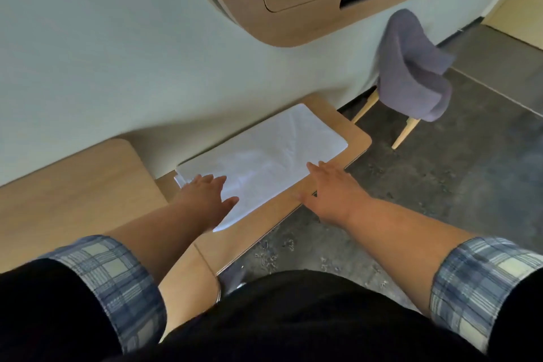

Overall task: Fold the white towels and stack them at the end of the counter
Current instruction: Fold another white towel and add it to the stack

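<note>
In the head view, a folded white towel (pixel 273 153) lies flat at the far end of the wooden worktop (pixel 357 138). Its long far side runs close along the wall (pixel 117 67), and its near corner comes close to the worktop's front edge. At its left end a few layered edges show, though I cannot tell how many folds or towels they make up. The left hand (pixel 205 194) rests palm down on the towel's near left part with its fingers straight, so its grip is open and closes on nothing. The right hand (pixel 329 188) is also spread flat, with only its fingertips on the towel's near edge and its palm over bare wood by the worktop's front edge; it holds nothing either. A grey upholstered chair (pixel 411 76) stands on the floor (pixel 440 185) just past the worktop's end. The folding looks done here, and the hands seem to be pressing or squaring the pile. The risk is that flat palms only drag the cloth: uneven pressure could slide the top layer, ruck it and spoil the fold. A push toward the front edge could also tip the near corner over it onto the floor.
</note>
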`<state>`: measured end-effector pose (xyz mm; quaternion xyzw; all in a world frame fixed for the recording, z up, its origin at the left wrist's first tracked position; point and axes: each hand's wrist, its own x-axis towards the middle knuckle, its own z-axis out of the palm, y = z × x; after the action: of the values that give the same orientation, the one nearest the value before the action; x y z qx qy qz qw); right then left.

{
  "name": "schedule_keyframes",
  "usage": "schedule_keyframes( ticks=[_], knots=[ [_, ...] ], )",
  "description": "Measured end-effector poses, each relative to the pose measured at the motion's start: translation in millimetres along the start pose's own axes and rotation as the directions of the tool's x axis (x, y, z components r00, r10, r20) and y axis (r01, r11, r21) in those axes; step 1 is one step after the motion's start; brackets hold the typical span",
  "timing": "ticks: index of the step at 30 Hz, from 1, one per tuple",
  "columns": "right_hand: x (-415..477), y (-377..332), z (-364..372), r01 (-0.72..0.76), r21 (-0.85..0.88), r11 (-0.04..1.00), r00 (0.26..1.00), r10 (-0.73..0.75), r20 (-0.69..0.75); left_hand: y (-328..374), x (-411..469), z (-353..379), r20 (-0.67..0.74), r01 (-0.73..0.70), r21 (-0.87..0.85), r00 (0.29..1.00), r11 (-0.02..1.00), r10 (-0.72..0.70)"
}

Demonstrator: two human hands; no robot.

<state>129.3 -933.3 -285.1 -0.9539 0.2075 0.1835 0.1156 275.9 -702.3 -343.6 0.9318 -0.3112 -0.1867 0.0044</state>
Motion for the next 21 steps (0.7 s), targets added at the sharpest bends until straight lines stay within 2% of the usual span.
schedule_keyframes(
  ticks=[3,7,12,16,21],
  knots=[
    [45,19,-9,0.001,0.015,1.000,0.999,-0.001,0.042,3,54,2,0.061,-0.001,0.052,0.998,0.999,-0.002],
    [105,39,11,0.026,-0.004,1.000,0.993,-0.025,0.119,7,106,26,0.131,0.055,-0.005,0.990,0.998,-0.054],
    [211,35,65,0.168,-0.033,0.985,0.966,-0.158,0.203,12,153,80,0.199,0.205,-0.078,0.962,0.976,-0.186],
    [320,8,114,0.312,-0.069,0.947,0.943,-0.301,0.142,0,208,125,0.187,0.270,-0.137,0.952,0.953,-0.243],
    [437,-29,174,0.333,-0.059,0.941,0.942,-0.330,0.059,-34,269,183,0.141,0.358,-0.206,0.932,0.911,-0.334]
  ],
)
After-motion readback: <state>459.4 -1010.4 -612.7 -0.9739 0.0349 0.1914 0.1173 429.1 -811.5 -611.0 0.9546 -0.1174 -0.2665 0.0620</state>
